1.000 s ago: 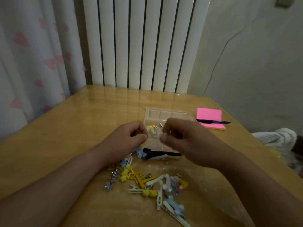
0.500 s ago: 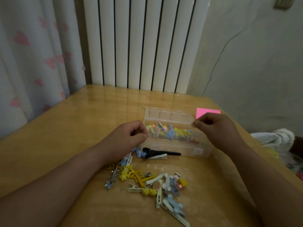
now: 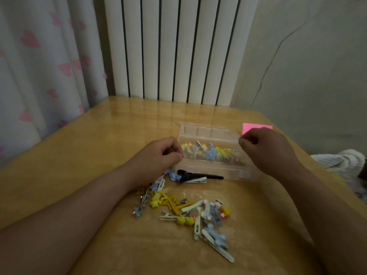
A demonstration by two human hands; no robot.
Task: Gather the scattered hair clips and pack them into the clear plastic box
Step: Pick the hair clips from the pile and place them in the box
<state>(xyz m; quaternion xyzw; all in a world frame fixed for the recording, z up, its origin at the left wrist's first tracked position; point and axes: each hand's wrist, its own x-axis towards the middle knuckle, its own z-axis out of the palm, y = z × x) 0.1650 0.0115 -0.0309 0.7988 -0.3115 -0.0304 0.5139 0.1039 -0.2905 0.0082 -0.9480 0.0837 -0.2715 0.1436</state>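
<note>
The clear plastic box [image 3: 210, 132] lies open on the wooden table, with a row of colourful hair clips [image 3: 210, 153] inside it. My left hand [image 3: 156, 157] is curled at the box's left end, thumb and fingers against its edge. At the right end, my right hand [image 3: 268, 149] pinches the box's upper corner. A long black clip [image 3: 200, 176] lies just in front of the box. Nearer me, a scattered pile of yellow star, blue and white clips [image 3: 198, 213] is spread on the table.
A pink sticky-note pad [image 3: 256, 127] lies behind my right hand, partly hidden. The wooden table [image 3: 99, 151] ends at a white radiator [image 3: 174, 50] at the back and a heart-print curtain [image 3: 45, 62] at the left. White cloth [image 3: 337, 159] lies beyond the right edge.
My right hand has moved from the middle above the box to its right end, uncovering the clips inside and covering the pad and pen. My left hand has stayed in place.
</note>
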